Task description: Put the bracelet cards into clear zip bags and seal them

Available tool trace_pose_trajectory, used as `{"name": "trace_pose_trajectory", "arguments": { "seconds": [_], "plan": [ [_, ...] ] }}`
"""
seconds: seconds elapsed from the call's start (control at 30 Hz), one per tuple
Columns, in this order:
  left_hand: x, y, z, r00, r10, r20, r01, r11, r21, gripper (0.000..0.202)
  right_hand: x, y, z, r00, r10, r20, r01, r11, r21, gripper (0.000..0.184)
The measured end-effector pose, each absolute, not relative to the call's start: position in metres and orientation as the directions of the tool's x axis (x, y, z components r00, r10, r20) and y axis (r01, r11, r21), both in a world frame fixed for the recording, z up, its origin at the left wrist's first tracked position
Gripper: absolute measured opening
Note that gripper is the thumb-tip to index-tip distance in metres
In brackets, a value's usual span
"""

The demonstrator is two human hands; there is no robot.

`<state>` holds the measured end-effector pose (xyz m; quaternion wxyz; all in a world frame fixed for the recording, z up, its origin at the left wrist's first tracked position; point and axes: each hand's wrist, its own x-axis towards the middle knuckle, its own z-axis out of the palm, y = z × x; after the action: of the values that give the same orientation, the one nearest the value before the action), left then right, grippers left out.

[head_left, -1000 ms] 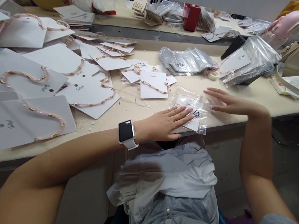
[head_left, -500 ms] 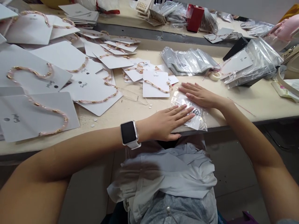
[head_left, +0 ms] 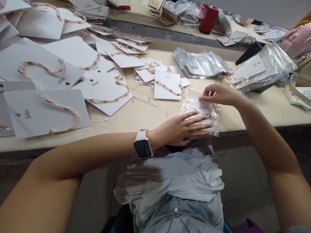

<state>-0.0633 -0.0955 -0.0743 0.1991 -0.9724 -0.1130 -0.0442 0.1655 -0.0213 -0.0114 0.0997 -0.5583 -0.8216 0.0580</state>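
A clear plastic bag [head_left: 214, 129] with a white card inside lies at the table's front edge. My left hand [head_left: 187, 127], with a watch [head_left: 143, 147] at the wrist, rests on the bag, its fingers stretched out and spread. At the bag's upper edge my right hand [head_left: 218, 94] is closed in a pinch on the clear plastic, fingers curled. Just beyond them lies a white card [head_left: 167, 92] carrying a pink and gold beaded necklace [head_left: 168, 89]. Part of the bag is hidden under my left hand.
Several white cards with beaded necklaces [head_left: 47, 113] spread over the left side. Behind the bag lies a stack of clear bags [head_left: 201, 63], with a tape roll [head_left: 227, 79] beside it. A bagged card [head_left: 252, 68] leans on a dark stand at right. A red box [head_left: 208, 18] stands farther back.
My right hand has lifted from lying flat on the bag and curled into a pinch at its upper edge. My left hand stays spread on the bag. The view has shifted slightly.
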Motion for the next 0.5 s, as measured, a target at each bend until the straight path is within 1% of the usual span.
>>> {"name": "trace_pose_trajectory", "arguments": {
  "seconds": [0.03, 0.07, 0.2, 0.27, 0.3, 0.37, 0.43, 0.5],
  "plan": [
    [-0.064, -0.095, -0.075, 0.972, 0.186, 0.141, 0.227, -0.897, -0.379, 0.066, 0.164, -0.023, -0.008, -0.351, 0.934, 0.072, 0.902, 0.358, -0.241, 0.030],
    [-0.064, -0.095, -0.075, 0.974, 0.173, 0.147, 0.217, -0.897, -0.384, 0.065, 0.163, -0.026, -0.004, -0.346, 0.936, 0.059, 0.888, 0.347, -0.302, 0.030],
    [-0.065, -0.093, -0.072, 0.980, 0.166, 0.107, 0.194, -0.903, -0.383, 0.063, 0.165, -0.041, 0.012, -0.357, 0.930, 0.083, 0.727, 0.332, -0.601, 0.022],
    [-0.066, -0.092, -0.071, 0.985, 0.158, 0.062, 0.170, -0.921, -0.350, 0.062, 0.172, -0.048, 0.021, -0.390, 0.915, 0.106, 0.652, 0.356, -0.669, 0.015],
    [-0.066, -0.091, -0.070, 0.988, 0.146, 0.042, 0.152, -0.930, -0.336, 0.063, 0.178, -0.050, 0.026, -0.401, 0.907, 0.129, 0.638, 0.377, -0.671, 0.012],
    [-0.067, -0.089, -0.070, 0.994, 0.107, 0.028, 0.110, -0.939, -0.326, 0.064, 0.193, -0.054, 0.037, -0.381, 0.898, 0.221, 0.658, 0.431, -0.618, 0.014],
    [-0.068, -0.088, -0.071, 0.997, 0.070, 0.040, 0.079, -0.938, -0.337, 0.063, 0.212, -0.058, 0.050, -0.314, 0.879, 0.358, 0.732, 0.464, -0.498, 0.016],
    [-0.069, -0.087, -0.072, 0.998, 0.053, 0.046, 0.066, -0.935, -0.348, 0.062, 0.232, -0.063, 0.063, -0.249, 0.833, 0.495, 0.814, 0.457, -0.359, 0.015]
  ]
}}
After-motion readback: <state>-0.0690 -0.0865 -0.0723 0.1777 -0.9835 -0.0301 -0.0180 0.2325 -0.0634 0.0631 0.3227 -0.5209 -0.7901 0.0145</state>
